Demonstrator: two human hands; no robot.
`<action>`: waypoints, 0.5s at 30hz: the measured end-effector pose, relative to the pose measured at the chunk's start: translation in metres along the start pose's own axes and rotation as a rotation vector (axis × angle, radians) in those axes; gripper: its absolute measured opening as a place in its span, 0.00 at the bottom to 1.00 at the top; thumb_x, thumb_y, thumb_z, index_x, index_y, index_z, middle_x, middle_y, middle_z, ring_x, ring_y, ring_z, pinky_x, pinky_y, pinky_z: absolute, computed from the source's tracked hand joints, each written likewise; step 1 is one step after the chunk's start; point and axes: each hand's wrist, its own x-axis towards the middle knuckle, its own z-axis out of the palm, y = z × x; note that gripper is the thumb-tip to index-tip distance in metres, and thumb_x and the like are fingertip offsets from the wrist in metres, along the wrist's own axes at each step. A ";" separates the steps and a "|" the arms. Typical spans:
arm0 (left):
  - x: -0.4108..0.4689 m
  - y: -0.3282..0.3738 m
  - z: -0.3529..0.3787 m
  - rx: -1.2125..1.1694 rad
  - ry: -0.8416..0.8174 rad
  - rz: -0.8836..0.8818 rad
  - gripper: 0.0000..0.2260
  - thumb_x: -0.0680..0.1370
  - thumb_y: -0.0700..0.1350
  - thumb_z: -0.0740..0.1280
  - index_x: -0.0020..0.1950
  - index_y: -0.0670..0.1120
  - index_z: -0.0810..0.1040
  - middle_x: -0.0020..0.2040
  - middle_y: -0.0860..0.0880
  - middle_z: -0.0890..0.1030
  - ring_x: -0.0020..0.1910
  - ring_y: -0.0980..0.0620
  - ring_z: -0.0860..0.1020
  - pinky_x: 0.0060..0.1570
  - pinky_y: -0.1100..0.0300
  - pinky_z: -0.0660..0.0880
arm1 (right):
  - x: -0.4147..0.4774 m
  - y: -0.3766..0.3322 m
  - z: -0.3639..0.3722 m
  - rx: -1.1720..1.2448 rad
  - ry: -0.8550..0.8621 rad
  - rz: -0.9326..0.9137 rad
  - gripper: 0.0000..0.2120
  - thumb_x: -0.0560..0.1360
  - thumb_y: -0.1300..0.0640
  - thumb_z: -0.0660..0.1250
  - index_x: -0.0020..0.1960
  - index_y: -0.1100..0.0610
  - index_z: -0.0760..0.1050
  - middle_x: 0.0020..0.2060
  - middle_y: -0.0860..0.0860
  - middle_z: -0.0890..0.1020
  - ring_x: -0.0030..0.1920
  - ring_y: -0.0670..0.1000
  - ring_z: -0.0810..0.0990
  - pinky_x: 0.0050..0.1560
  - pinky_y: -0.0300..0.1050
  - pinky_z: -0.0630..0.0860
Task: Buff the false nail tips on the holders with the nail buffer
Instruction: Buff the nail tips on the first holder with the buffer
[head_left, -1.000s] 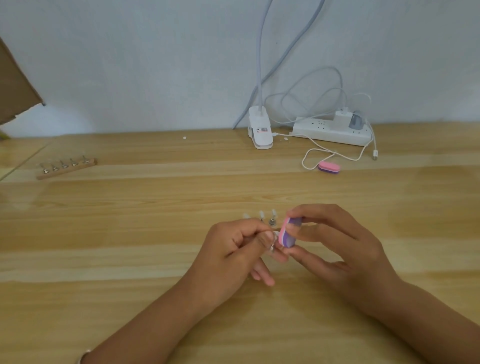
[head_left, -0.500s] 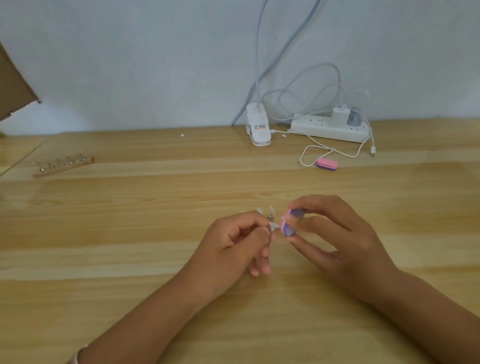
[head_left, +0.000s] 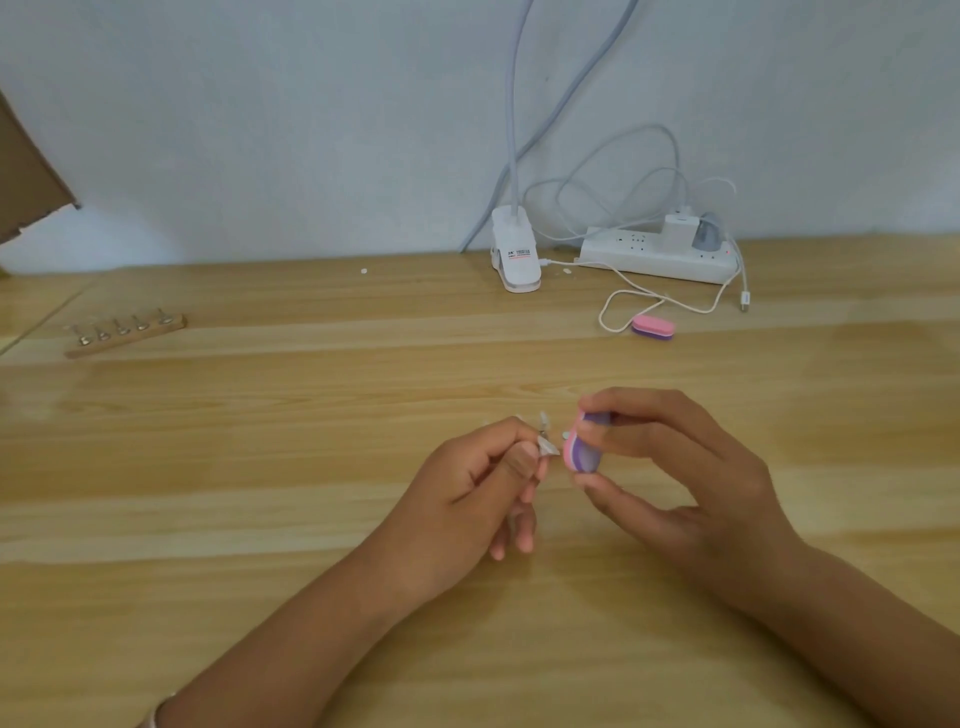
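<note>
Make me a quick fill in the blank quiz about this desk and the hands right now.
The right hand holds the pink and purple ____.
The left hand holds out a false nail ____.
The wooden rack at far left carries ____ holders.
A spare buffer lies beside a loop of white ____.
Missing: nail buffer; tip; five; cable.

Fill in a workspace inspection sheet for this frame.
Surface: wooden table.
Job's things: nail tip beside the buffer; more tips behind the hands; rack of holders far left.
Clutter: spare buffer, far right.
Hands: left hand holds the nail tip; right hand grips the buffer.
Cables: white cable loops from the power strip; lamp clamp beside it.
Surroundings: pale wall; cardboard at left.
</note>
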 end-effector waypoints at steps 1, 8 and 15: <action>0.000 -0.001 0.001 0.012 -0.008 0.004 0.12 0.82 0.47 0.57 0.45 0.42 0.74 0.35 0.52 0.74 0.28 0.51 0.77 0.25 0.59 0.70 | -0.001 -0.003 0.002 0.011 -0.009 -0.027 0.08 0.76 0.59 0.72 0.51 0.64 0.83 0.55 0.56 0.81 0.56 0.52 0.81 0.59 0.41 0.75; -0.001 0.004 0.001 -0.028 -0.020 0.004 0.11 0.83 0.44 0.56 0.44 0.46 0.74 0.34 0.51 0.73 0.28 0.51 0.77 0.26 0.58 0.71 | 0.002 0.003 -0.002 -0.041 -0.011 -0.003 0.06 0.75 0.61 0.71 0.48 0.64 0.83 0.54 0.56 0.81 0.54 0.53 0.82 0.57 0.44 0.77; -0.002 0.008 0.001 -0.176 -0.134 -0.022 0.13 0.82 0.46 0.56 0.46 0.39 0.73 0.35 0.52 0.72 0.28 0.51 0.76 0.28 0.59 0.73 | -0.001 -0.009 0.002 0.004 0.011 -0.114 0.07 0.77 0.60 0.72 0.54 0.61 0.80 0.56 0.54 0.80 0.56 0.51 0.81 0.58 0.41 0.75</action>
